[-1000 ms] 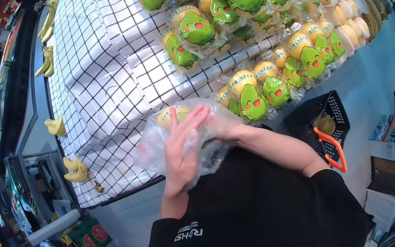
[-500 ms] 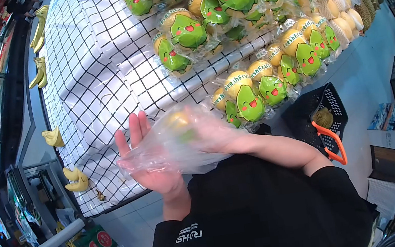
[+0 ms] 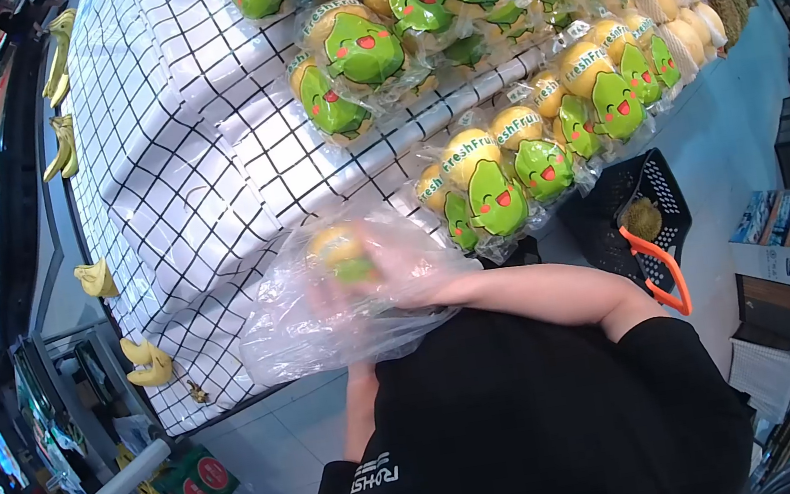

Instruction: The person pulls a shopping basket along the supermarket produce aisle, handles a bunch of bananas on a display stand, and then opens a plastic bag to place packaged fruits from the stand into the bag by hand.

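Observation:
A clear plastic bag (image 3: 296,332) spreads over both hands in front of my chest. Inside or behind its film is a yellow fruit (image 3: 339,247) in a printed wrapper with a green patch. My right hand (image 3: 403,266), seen through the film, is wrapped against the fruit's right side. My left hand (image 3: 338,311) lies below the fruit, blurred and covered by the bag, so its fingers cannot be made out. Right of the hands, wrapped fruits (image 3: 494,198) with green cartoon prints line the stand's front edge.
More wrapped fruits (image 3: 362,49) are piled on the stand's checked cloth (image 3: 173,177). Bananas (image 3: 147,363) hang along its left edge. A black basket (image 3: 602,208) with an orange handle (image 3: 659,270) holds a spiky fruit at the right. A green box (image 3: 196,482) is on the floor.
My left hand, spread and raised at the left before, has moved right under the fruit. The bag has opened out wider, and the view has shifted slightly.

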Available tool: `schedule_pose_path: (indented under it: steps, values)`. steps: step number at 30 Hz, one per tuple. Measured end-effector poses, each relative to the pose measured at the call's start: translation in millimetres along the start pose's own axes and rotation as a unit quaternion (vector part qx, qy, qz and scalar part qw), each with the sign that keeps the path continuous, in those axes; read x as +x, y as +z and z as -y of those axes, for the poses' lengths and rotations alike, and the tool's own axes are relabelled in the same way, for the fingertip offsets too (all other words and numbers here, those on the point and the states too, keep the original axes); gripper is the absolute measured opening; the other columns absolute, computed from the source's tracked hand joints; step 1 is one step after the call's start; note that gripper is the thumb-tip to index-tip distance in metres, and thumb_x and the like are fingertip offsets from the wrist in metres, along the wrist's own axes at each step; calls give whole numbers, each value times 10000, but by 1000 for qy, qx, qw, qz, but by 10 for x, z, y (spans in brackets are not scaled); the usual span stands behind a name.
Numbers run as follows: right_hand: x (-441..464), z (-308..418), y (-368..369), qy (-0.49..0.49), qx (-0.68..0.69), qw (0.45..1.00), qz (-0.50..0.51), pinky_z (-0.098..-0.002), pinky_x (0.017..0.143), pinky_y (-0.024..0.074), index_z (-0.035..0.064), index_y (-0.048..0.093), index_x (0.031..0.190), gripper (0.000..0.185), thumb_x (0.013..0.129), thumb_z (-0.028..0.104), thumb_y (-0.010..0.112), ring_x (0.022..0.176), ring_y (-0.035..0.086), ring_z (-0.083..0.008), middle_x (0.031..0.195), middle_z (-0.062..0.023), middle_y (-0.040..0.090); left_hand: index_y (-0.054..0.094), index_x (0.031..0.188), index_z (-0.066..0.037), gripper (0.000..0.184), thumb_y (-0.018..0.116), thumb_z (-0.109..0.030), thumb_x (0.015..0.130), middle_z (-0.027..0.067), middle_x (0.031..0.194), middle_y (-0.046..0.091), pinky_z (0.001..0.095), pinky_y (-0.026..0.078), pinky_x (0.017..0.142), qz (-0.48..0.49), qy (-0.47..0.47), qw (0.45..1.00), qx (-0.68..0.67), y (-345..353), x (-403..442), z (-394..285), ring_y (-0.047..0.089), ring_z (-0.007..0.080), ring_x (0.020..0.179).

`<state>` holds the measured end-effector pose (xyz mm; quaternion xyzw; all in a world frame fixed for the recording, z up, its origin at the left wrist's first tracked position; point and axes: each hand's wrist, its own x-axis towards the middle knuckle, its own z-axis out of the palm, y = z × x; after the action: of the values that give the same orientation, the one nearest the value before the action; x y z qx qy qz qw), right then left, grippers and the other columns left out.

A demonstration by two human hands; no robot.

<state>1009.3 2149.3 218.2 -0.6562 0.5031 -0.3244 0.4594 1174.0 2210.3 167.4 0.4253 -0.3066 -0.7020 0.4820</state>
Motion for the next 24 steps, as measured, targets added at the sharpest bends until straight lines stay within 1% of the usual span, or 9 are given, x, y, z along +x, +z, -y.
schedule_pose_path:
  steps: [5, 8, 10, 12, 16, 18, 21, 22, 24]
  values:
    - [-81, 51, -24, -47, -79, 989, -115, -492, 882, 449, 28, 528, 1217, 578, 812, 393, 719, 1026, 580, -414, 1083, -218, 605, 333, 1451, 25, 575, 455, -335, 1020, 192, 1401, 473, 416, 435, 1049, -12, 4, 1000, -22, 55, -59, 17, 504, 279, 1263]
    - [-16, -104, -157, -27, -87, 995, -36, -502, 894, 443, 0, 500, 1244, 605, 811, 358, 724, 1039, 564, -438, 1106, -240, 593, 341, 1447, 25, 566, 455, -330, 1021, 190, 1395, 479, 413, 439, 1044, -15, 11, 999, -29, 74, -49, 25, 509, 277, 1258]
    - [-48, -166, -122, -37, -86, 995, -43, -511, 914, 431, -52, 461, 1269, 616, 818, 284, 710, 1061, 544, -456, 1132, -269, 576, 346, 1444, 26, 561, 455, -326, 1021, 188, 1391, 483, 412, 442, 1041, -16, 12, 999, -27, 63, -50, 15, 513, 276, 1254]
    - [-89, -292, 4, -83, -177, 973, -124, -513, 938, 419, -98, 419, 1284, 624, 820, 219, 690, 1081, 523, -470, 1148, -291, 558, 351, 1441, 26, 555, 455, -323, 1022, 186, 1387, 486, 410, 445, 1038, -15, 15, 999, -26, 65, -49, 4, 516, 275, 1250]
    - [-104, -160, -89, -45, -188, 980, -44, -509, 969, 404, -117, 383, 1303, 652, 814, 195, 679, 1124, 508, -472, 1177, -299, 545, 361, 1435, 27, 544, 455, -316, 1024, 183, 1379, 494, 407, 451, 1031, -22, 24, 999, -31, 72, -91, -40, 522, 272, 1242]
    - [-162, -123, -88, -125, -264, 950, -115, -517, 1004, 378, -85, 411, 1314, 612, 846, 210, 672, 1175, 490, -465, 1217, -304, 533, 366, 1432, 27, 538, 454, -312, 1024, 182, 1375, 497, 405, 454, 1028, -30, 41, 998, -30, 96, -91, -89, 526, 271, 1238]
    - [-341, 326, -412, -224, -189, 956, -14, -478, 933, 457, -36, 545, 1224, 448, 853, 166, 693, 1095, 571, -416, 1139, -256, 602, 374, 1428, 28, 530, 454, -307, 1025, 179, 1370, 503, 403, 458, 1023, -49, 99, 994, -14, 167, -13, -197, 531, 269, 1232]
    - [-373, 498, -580, -230, -192, 954, -16, -478, 933, 457, -36, 545, 1224, 448, 853, 166, 693, 1095, 571, -416, 1139, -256, 602, 376, 1427, 28, 527, 454, -305, 1026, 178, 1368, 505, 402, 459, 1022, -60, 134, 989, 6, 191, 49, -240, 532, 269, 1230]
    - [-375, 753, -866, -200, -41, 978, 33, -408, 802, 531, 4, 652, 1069, 264, 838, 107, 725, 930, 643, -359, 986, -176, 665, 381, 1424, 28, 521, 454, -301, 1026, 177, 1364, 508, 401, 462, 1019, -77, 203, 974, 69, 204, 172, -337, 535, 268, 1226]
